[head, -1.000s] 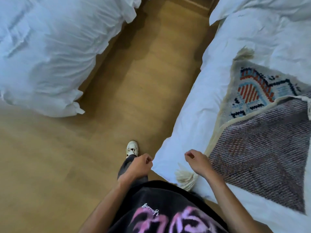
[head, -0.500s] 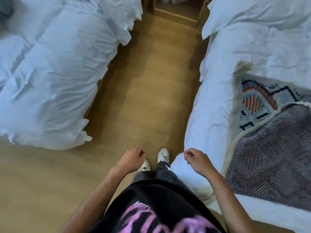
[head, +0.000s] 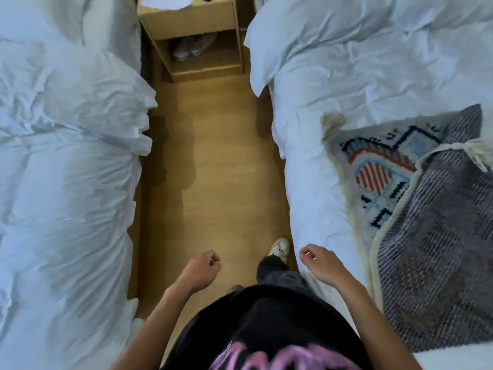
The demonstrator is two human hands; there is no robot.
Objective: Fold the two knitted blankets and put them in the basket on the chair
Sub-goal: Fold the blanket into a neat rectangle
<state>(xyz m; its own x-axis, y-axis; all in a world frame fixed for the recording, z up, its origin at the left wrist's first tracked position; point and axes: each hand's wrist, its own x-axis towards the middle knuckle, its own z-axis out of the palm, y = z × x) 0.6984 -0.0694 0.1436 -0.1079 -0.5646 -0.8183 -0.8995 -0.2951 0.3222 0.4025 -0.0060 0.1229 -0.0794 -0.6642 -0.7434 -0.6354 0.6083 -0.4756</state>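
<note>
The left hand (head: 204, 271) is held loosely curled over the wooden floor (head: 213, 169), with nothing gripped in it. The right hand (head: 320, 263) is likewise loosely curled and empty, and is seen over the edge of the right bed (head: 333, 76); whether it touches the bedding cannot be told.

The patterned blanket (head: 378, 180) is spread on the right bed, near the right hand but apart from it. Its face is a nubby cream knit with stepped motifs in red, blue and black, and it is edged in cream with a shaggy tassel (head: 332, 122) at its far corner. A grey-purple layer (head: 440, 249) of ribbed, striped weave is laid over it; whether this is a second blanket or a turned-back part cannot be told.

Both beds are covered in rumpled white duvets, the left bed (head: 66, 182) in deep folds. A boxy wooden nightstand (head: 194, 36) with an open shelf is seen between the beds at the far end. One white shoe (head: 280, 248) is planted on the floor beside the right bed.

Compared with half a second ago, the hands are unchanged in curl and still empty. The nightstand, of which only the lower edge was shown, is now shown almost whole, and one shoe is seen where two were.
</note>
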